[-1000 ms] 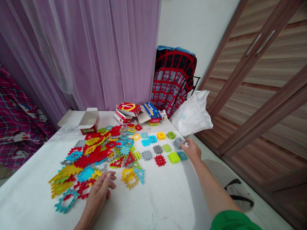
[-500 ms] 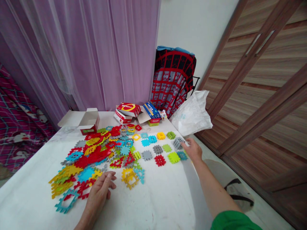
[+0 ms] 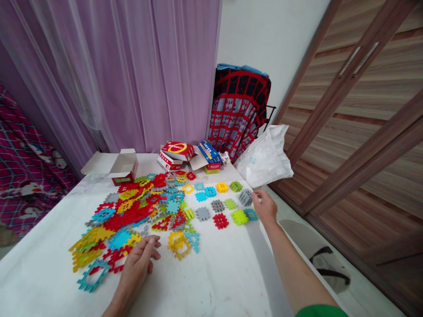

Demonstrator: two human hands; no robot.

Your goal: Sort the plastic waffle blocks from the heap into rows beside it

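Observation:
On the right of the table, my right hand [image 3: 265,206] is beside a stack of grey interlocking plastic tiles [image 3: 246,197]. Its thumb and forefinger are slightly apart at the stack's right edge, and nothing shows between them. My left hand [image 3: 140,259] rests at the near edge of a mixed heap of toothed building tiles [image 3: 132,215], loosely open and holding nothing. Just beyond its fingertips lie yellow frame tiles [image 3: 179,245]. Between the heap and my right hand sit small groups of tiles, among them red [image 3: 220,221], lime green [image 3: 239,217], yellow [image 3: 222,187] and teal [image 3: 251,214].
An open box [image 3: 124,169] stands at the back left. Red and white boxes [image 3: 176,154] and a blue box [image 3: 209,152] are at the back middle. A white plastic bag [image 3: 264,158] hangs by the table's right edge, near the wooden wardrobe [image 3: 346,132].
My right hand has shifted slightly right, away from the grey stack, with its fingers a little apart. My left hand stays in place.

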